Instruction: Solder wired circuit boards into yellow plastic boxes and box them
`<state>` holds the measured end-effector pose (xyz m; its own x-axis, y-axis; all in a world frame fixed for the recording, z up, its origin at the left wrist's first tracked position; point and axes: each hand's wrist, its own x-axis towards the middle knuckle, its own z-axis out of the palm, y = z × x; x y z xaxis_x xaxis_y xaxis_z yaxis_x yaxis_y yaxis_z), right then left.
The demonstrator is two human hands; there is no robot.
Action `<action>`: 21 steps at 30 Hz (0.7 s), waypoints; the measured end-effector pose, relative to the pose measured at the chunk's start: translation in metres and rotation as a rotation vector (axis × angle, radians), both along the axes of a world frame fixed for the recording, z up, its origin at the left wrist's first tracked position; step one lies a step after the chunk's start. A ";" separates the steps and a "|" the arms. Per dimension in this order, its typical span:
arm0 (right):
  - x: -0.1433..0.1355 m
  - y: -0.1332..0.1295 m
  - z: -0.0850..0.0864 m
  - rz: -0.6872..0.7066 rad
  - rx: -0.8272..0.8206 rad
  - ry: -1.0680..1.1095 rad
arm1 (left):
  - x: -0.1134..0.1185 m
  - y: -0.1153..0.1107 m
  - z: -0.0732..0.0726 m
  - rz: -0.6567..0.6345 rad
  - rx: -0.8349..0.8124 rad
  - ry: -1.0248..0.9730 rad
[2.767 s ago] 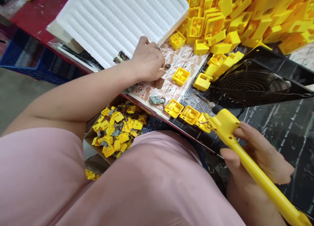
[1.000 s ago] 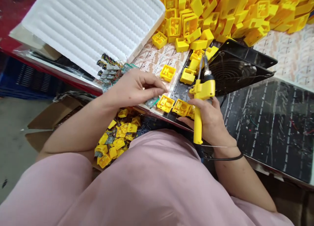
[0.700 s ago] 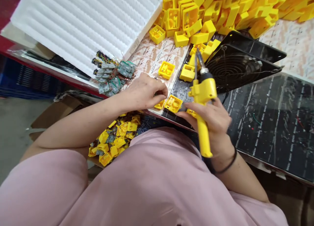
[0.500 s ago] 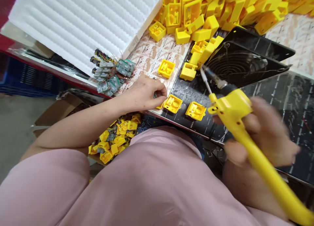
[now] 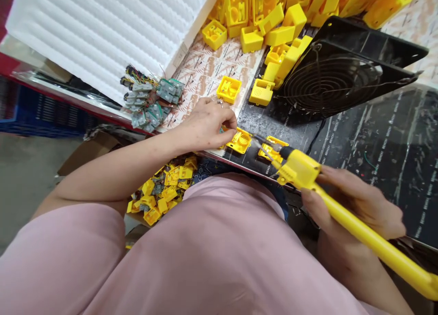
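Note:
My right hand [image 5: 352, 201] is wrapped round a yellow soldering gun [image 5: 342, 210]. Its thin tip is over the bench, between two small yellow plastic housings. One housing [image 5: 241, 140] lies just right of my left hand [image 5: 210, 123]; the other [image 5: 272, 147] is partly behind the gun's nozzle. The fingers of my left hand are pinched together at the first housing's left side. A bit of green and yellow shows beneath them, but what they hold is mostly hidden. Beyond the left hand stands another open housing [image 5: 228, 89].
Wired green circuit boards [image 5: 153, 100] are heaped beside white ribbed foam [image 5: 109, 36]. A black fan [image 5: 328, 77] stands behind the soldering gun. Many yellow cases [image 5: 270, 13] are piled at the back. Below the bench edge is a box of yellow parts [image 5: 167, 187].
My right hand has brought the soldering gun left and down, from near the fan to the housings at the bench's front. My left hand stays pinched in about the same place.

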<state>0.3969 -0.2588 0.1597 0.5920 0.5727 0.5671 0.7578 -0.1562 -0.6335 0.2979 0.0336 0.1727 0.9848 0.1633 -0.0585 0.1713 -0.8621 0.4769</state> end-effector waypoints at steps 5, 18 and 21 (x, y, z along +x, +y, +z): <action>0.003 0.014 0.004 0.255 0.023 -0.188 | 0.001 -0.002 0.002 -0.044 0.098 0.006; 0.005 0.023 0.021 0.326 -0.156 -0.322 | 0.001 -0.005 0.001 -0.079 0.241 -0.014; 0.006 0.020 0.023 0.302 -0.159 -0.233 | 0.001 -0.005 0.000 -0.083 0.242 -0.026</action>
